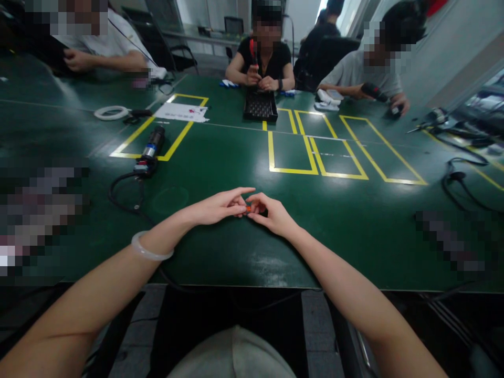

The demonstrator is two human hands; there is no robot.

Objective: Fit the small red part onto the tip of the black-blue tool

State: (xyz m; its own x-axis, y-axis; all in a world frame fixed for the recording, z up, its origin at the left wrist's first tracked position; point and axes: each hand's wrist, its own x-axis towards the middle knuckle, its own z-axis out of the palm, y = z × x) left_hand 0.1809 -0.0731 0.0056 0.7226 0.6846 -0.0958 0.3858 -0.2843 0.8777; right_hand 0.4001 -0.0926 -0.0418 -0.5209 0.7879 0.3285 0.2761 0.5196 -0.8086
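Observation:
Just above the green table (220, 252), my two hands meet in the middle of the view. A small orange-red piece (248, 209) sits between their fingertips; most of it is covered, and its kind does not show. My left hand (220, 206) pinches it from the left with the thumb and bent fingers, its index finger stretched out above. From the right, my right hand (273, 212) closes its thumb and index finger on the same piece. A pale bangle (151, 248) circles my left wrist.
Left of my hands lies a black and silver cylindrical tool (149, 149) with a cable. Yellow tape outlines (293, 170) mark the table. Beyond are a white sheet (181, 112), a coiled white cable (111, 113) and a black tray (260, 113). Several people sit around the table.

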